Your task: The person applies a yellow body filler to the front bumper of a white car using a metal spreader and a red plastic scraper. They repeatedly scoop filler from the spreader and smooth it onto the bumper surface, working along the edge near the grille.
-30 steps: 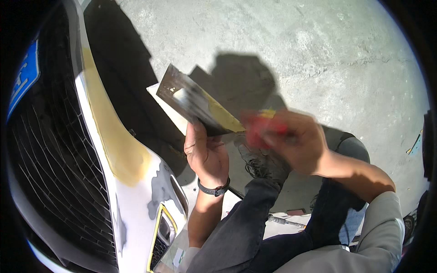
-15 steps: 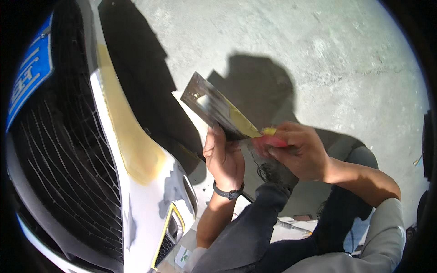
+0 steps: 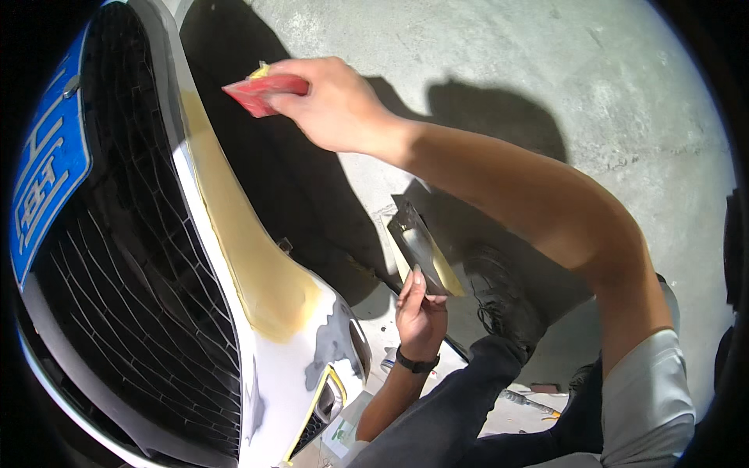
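Note:
My right hand [image 3: 337, 109] reaches out to the upper left, gripping a red spreader [image 3: 264, 93] with a dab of yellow filler on its edge. The spreader is in the air beside the upper end of the car bumper [image 3: 273, 390], apart from it. A smooth layer of yellow filler [image 3: 253, 261] covers a long strip of the bumper's edge. Lower down, my left hand [image 3: 422, 318] pinches a flat metal plate [image 3: 415, 238] between thumb and fingers. Yellow filler lies along one side of the plate, and a pale sheet shows behind it.
The bumper's black grille [image 3: 133, 273] and a blue number plate [image 3: 55, 168] fill the left side. Yellow tape [image 3: 318, 402] edges a vent low on the bumper. My dark shoe [image 3: 495, 300] rests on the concrete floor [image 3: 624, 101]. Tools lie behind my legs.
My right hand has moved from the plate to the upper left with the red spreader. My left hand and the plate have shifted lower and slightly right in view.

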Demonstrator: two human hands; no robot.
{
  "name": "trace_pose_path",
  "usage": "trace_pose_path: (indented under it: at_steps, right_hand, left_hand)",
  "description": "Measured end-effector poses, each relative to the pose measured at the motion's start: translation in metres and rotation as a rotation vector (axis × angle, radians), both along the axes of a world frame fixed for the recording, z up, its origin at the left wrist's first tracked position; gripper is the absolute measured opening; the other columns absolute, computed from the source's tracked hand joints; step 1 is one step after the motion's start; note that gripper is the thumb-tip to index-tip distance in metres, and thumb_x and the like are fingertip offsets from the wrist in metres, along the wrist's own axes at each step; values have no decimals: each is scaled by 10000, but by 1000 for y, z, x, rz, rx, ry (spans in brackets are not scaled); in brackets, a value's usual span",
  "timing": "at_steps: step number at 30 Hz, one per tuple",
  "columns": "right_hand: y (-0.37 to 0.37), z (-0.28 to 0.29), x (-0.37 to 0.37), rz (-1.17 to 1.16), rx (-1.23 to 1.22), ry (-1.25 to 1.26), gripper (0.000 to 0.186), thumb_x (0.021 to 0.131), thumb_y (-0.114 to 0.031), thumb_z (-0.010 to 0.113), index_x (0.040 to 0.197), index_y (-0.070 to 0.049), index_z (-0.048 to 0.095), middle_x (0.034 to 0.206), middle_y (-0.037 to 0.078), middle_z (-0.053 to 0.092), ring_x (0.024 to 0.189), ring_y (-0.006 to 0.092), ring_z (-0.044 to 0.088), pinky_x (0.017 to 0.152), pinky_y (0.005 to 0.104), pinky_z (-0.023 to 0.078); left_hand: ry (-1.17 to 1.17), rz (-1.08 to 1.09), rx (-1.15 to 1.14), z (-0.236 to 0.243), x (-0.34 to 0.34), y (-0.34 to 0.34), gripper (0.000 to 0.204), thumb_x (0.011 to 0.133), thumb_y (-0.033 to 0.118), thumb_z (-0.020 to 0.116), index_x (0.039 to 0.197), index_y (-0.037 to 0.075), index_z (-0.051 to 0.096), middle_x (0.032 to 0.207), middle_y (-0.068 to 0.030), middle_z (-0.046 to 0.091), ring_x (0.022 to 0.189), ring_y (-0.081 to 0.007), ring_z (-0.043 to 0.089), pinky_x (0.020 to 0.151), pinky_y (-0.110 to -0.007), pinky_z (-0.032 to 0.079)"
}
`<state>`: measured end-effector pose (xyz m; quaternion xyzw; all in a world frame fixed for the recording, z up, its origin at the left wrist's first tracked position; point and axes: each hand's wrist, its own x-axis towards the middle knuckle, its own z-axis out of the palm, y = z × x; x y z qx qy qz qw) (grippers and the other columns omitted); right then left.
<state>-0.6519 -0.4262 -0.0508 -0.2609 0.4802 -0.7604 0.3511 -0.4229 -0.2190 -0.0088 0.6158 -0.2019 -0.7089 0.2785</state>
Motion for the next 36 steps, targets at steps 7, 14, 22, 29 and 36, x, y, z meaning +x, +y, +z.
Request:
trace_pose_path:
  at_steps: [7, 14, 22, 29, 36]
  right_hand:
    - [-69, 23, 5, -9, 33, -342, 353, 926, -198, 718, 1263, -94, 723, 1131, 128, 754, 1053, 228, 706, 955, 333, 535]
    - [-13, 12, 70, -9, -115, -248, 207, 912, -117, 675, 1092, -91, 773, 1022, 145, 761, 915, 329, 734, 826, 384, 580]
    - [89, -2, 129, 267, -268, -210, 267, 842, 102, 613, 1046, -29, 726, 1085, 130, 731, 986, 346, 713, 859, 391, 590]
    - [113, -20, 120, 363, -360, 115, 286, 816, 93, 610, 1019, -56, 744, 1104, 140, 714, 1015, 348, 685, 900, 409, 568]
    - [156, -27, 2, 415, 197, -142, 286, 923, -69, 632, 1204, -19, 605, 1058, 143, 709, 1025, 274, 692, 898, 383, 532]
  left_hand:
    - [-124, 46, 82, 11, 5, 5, 161, 1105, 170, 499, 979, 101, 572, 970, 25, 596, 956, -99, 605, 917, -310, 481]
    - [-130, 60, 104, 9, 15, 4, 150, 1104, 174, 498, 1092, 75, 611, 1072, -2, 653, 1042, -122, 629, 931, -334, 504]
    - [-74, 31, 106, -5, 43, 23, 250, 1090, 211, 524, 1283, 67, 592, 1239, -30, 669, 1147, -159, 627, 998, -358, 492]
    - [66, 5, 69, -16, 63, 41, 379, 1094, 244, 494, 1403, 30, 546, 1354, -66, 649, 1245, -192, 610, 1091, -376, 460]
    - [114, 8, -61, -15, 35, 25, 294, 1085, 229, 506, 1280, 32, 601, 1170, -65, 683, 1003, -205, 651, 911, -366, 505]
